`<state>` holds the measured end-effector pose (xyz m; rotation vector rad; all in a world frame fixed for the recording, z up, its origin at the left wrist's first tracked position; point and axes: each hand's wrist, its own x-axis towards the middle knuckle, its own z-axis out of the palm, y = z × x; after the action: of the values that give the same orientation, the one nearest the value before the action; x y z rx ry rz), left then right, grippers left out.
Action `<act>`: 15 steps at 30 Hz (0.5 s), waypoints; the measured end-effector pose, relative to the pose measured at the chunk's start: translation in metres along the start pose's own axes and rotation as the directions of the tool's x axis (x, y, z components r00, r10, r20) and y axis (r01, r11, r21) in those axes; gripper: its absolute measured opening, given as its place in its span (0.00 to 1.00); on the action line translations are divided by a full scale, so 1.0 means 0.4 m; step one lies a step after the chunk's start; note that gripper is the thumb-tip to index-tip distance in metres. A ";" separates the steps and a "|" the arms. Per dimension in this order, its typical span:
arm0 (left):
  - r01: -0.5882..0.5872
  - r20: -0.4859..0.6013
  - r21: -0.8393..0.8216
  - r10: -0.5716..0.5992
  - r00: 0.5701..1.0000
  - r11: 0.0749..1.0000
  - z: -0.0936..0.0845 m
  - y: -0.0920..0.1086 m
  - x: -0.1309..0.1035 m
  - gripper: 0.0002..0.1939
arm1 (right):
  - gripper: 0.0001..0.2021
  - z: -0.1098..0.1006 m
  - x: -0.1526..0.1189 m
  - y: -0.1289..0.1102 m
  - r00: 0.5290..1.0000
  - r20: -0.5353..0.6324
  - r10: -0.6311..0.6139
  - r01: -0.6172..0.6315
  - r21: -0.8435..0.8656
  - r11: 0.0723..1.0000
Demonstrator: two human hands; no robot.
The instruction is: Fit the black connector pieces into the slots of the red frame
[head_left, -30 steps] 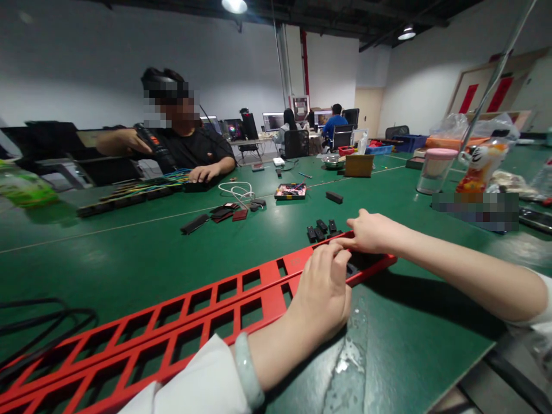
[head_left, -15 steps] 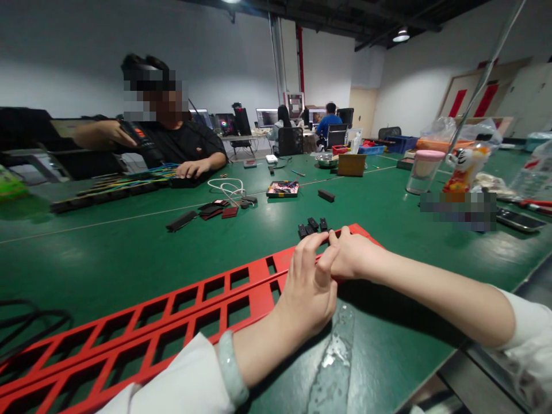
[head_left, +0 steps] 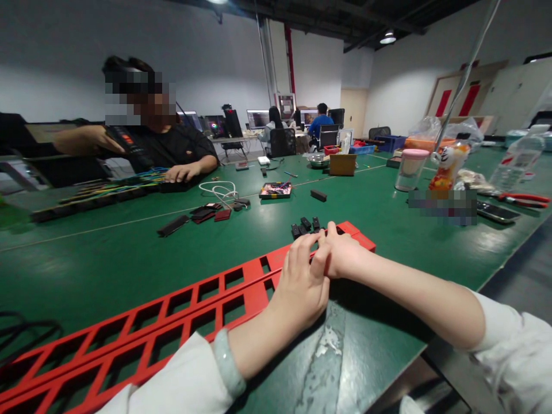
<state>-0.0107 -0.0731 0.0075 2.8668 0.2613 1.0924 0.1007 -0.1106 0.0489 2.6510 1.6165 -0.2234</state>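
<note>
A long red frame (head_left: 257, 275) with rows of rectangular openings runs diagonally across the green table. Both my hands meet over its far right end. My left hand (head_left: 302, 282), with a pale bangle at its wrist, rests on the frame with its fingers bent inward toward the right fingertips. Beside it, my right hand (head_left: 342, 254) presses down at an opening, its fingers bent. The fingertips hide whatever lies between them. Several small black blocks (head_left: 306, 224) lie against the frame's far edge, just beyond my fingers.
Across the table (head_left: 207, 236), a person (head_left: 172, 144) holds a dark power tool (head_left: 129, 144) over a black strip with coloured wires. Further back lie a black bar (head_left: 318, 195) and a small tray of parts (head_left: 275, 195). A lidded cup (head_left: 411, 169), bottle (head_left: 517, 158) and pliers (head_left: 524, 199) stand or lie at right.
The whole view has shifted a little. My right hand's index finger is now raised higher, and more of the frame's right end shows. Both hands stay over the same spot.
</note>
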 end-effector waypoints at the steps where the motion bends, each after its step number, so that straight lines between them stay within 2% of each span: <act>1: 0.005 0.006 0.000 -0.005 1.000 1.000 0.000 0.000 0.000 0.29 | 0.34 -0.004 -0.005 -0.004 1.000 -0.025 0.014 -0.015 -0.015 1.000; 4: 0.041 0.045 -0.001 -0.041 0.998 0.999 -0.003 0.002 0.001 0.29 | 0.26 -0.009 -0.012 -0.018 0.994 -0.103 0.038 -0.044 -0.061 0.997; 7: 0.073 0.088 0.009 -0.074 0.993 0.997 -0.007 0.003 0.003 0.29 | 0.22 -0.009 -0.011 -0.026 0.991 -0.120 0.066 -0.075 -0.076 0.994; 10: 0.086 0.105 0.015 -0.087 0.991 0.996 -0.009 0.003 0.005 0.29 | 0.23 -0.005 -0.005 -0.019 0.993 -0.097 0.068 -0.074 -0.063 0.995; 15: 0.121 0.103 0.037 -0.124 0.987 0.992 -0.007 0.003 0.008 0.25 | 0.29 0.010 0.008 0.007 0.999 -0.047 -0.023 0.025 0.022 0.999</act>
<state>-0.0101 -0.0738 0.0117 2.8787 0.4447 0.9217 0.1044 -0.1094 0.0442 2.6744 1.6700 -0.1818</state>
